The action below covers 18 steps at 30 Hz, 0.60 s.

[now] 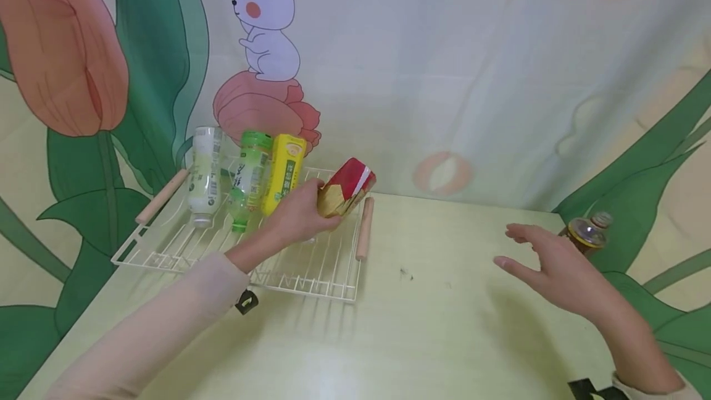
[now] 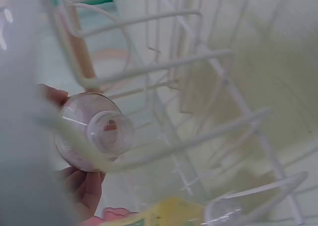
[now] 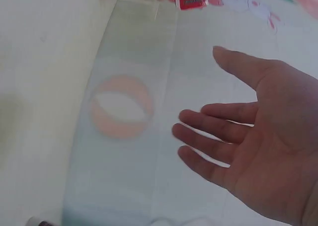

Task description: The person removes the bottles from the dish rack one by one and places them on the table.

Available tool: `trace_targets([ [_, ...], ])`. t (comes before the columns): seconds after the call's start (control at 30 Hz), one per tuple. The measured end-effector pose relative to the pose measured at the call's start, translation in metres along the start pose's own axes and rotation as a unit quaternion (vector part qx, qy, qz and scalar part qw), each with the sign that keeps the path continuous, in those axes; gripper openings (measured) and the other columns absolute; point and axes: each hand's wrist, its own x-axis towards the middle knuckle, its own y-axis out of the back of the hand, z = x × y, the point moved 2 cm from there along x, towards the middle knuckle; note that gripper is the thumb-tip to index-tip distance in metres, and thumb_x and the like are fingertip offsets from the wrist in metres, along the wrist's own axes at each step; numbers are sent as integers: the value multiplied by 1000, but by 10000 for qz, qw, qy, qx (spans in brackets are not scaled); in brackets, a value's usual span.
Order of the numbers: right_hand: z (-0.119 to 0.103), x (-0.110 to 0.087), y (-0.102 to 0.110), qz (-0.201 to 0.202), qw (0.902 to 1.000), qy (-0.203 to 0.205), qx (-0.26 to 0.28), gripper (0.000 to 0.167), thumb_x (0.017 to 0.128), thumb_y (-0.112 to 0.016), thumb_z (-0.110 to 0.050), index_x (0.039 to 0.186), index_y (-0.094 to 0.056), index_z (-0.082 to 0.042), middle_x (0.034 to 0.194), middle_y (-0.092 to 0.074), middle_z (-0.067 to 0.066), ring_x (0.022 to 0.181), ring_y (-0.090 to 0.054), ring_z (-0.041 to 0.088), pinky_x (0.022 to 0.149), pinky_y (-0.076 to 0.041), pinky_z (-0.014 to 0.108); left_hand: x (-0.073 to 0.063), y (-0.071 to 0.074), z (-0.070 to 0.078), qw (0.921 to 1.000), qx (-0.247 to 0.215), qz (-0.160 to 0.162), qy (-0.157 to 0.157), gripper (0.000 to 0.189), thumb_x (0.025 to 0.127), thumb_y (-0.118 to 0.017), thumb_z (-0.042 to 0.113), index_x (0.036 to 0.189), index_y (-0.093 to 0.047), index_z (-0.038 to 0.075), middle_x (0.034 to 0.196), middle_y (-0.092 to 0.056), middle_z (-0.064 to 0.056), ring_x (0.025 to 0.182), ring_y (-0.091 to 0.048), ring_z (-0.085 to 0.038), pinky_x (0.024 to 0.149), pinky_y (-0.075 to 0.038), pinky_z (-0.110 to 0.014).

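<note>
My left hand (image 1: 297,212) grips a bottle with a red and gold label (image 1: 351,183), tilted over the right side of a white wire rack (image 1: 328,296). In the left wrist view the bottle's clear round end (image 2: 82,131) shows between thumb and fingers, seen through the rack's wires. A yellow bottle (image 1: 286,168), a green-capped bottle (image 1: 250,181) and a white-and-clear bottle (image 1: 204,175) lean in the rack, left of that hand. My right hand (image 1: 561,270) hovers over the table's right side, fingers extended and thumb apart, holding nothing. Behind it stands a dark bottle (image 1: 587,232), partly hidden.
The rack has wooden handles on its left (image 1: 162,196) and right (image 1: 365,229) sides. It stands on a pale table (image 1: 433,326). A printed cloth (image 1: 444,79) with a rabbit and tulips hangs along the table's back edge.
</note>
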Motion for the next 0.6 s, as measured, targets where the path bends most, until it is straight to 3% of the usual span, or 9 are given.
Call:
trace_targets([
  [0.23, -52, 29, -4, 463, 9957, 715, -370, 76, 100, -74, -43, 156, -44, -1, 154, -51, 19, 141, -48, 43, 109, -43, 65, -12, 14, 32, 9955, 157, 139, -926, 65, 86, -86, 30, 135, -54, 3, 110, -64, -4, 92, -62, -22, 72, -59, -33],
  [0.4, -82, 50, -8, 693, 9895, 1183, -447, 86, 94, -82, -39, 161, -41, -5, 159, -46, 15, 145, -43, 39, 112, -43, 63, -25, 18, 55, 9833, 726, 283, -1646, 64, 85, -87, 29, 134, -56, 2, 112, -63, -4, 97, -57, -21, 75, -56, -31],
  [0.6, -103, 70, -17, 1243, 9673, 2081, -749, 95, 78, -97, -24, 155, -47, 1, 154, -50, 17, 140, -48, 39, 108, -47, 62, -35, 15, 79, 9722, 1061, 143, -2083, 66, 83, -86, 30, 136, -57, 3, 119, -63, -4, 106, -54, -19, 79, -55, -29],
])
